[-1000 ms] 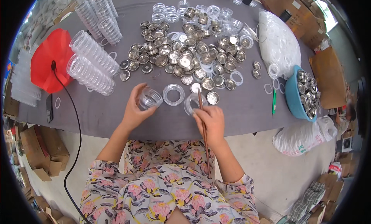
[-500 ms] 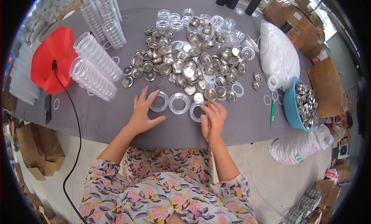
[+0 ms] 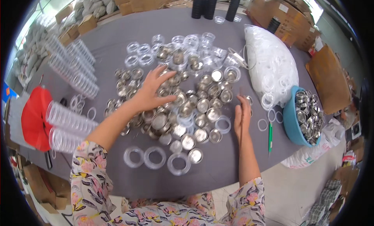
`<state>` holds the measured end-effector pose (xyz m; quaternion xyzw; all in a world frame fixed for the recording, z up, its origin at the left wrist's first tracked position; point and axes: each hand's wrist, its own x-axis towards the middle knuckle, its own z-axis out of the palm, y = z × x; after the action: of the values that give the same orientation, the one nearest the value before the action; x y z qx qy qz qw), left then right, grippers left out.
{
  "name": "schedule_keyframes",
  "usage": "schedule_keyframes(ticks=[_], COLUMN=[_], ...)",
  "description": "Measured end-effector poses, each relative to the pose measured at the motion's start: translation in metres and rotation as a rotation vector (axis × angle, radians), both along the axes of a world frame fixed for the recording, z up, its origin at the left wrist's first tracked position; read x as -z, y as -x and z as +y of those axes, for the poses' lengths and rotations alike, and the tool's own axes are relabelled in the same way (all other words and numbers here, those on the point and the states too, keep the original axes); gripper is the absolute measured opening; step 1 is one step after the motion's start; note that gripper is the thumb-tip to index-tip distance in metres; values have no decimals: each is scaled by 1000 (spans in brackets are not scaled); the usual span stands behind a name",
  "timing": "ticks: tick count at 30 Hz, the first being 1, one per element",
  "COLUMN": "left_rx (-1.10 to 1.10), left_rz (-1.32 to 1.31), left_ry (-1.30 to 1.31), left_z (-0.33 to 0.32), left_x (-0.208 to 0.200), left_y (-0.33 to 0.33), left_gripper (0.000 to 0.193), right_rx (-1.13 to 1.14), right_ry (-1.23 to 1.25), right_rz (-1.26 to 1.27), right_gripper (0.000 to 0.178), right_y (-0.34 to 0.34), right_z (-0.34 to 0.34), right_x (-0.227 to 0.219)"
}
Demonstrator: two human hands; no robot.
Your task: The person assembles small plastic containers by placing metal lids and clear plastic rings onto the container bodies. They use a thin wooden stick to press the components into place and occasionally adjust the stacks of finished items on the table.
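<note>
Left hand (image 3: 151, 92), fingers spread, over metal cups (image 3: 203, 105) on tabletop (image 3: 218, 169), hiding some. White bag (image 3: 270, 60), blue basin (image 3: 289, 122) right. Right hand (image 3: 243, 118) at brown stick (image 3: 241, 135), blurred; can't tell if fingers pinch it.

The left hand (image 3: 150, 91) reaches farther out than the right hand (image 3: 242, 118), palm down, its back facing up. Its fingers (image 3: 165, 77) are spread and slightly bent, while its thumb (image 3: 167, 98) stretches toward the right hand. The left forearm (image 3: 113, 124) slants up to it from the near left, the wrist almost straight. The right hand stands well apart, turned on edge in a loose grip, fingers together and pointing away, thumb on the side facing the left hand. Below it, the right forearm (image 3: 249, 159) rises steeply, leaning slightly leftward.
</note>
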<state>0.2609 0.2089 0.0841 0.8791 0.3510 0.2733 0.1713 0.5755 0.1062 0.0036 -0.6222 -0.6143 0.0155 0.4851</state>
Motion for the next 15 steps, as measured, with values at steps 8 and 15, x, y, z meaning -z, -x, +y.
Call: schedule_keyframes(ticks=[8,15], left_rx=[-12,-258], left_rz=[277,348], left_ry=[-163,80], left_z=[210,305], left_x=[10,42], left_y=[-156,-245], left_gripper=[65,67], right_rx=[-80,-106], right_ry=[-55,38], right_rz=[128,106], right_gripper=[32,35], right_y=[-14,-21], right_z=[19,15], right_x=[11,6])
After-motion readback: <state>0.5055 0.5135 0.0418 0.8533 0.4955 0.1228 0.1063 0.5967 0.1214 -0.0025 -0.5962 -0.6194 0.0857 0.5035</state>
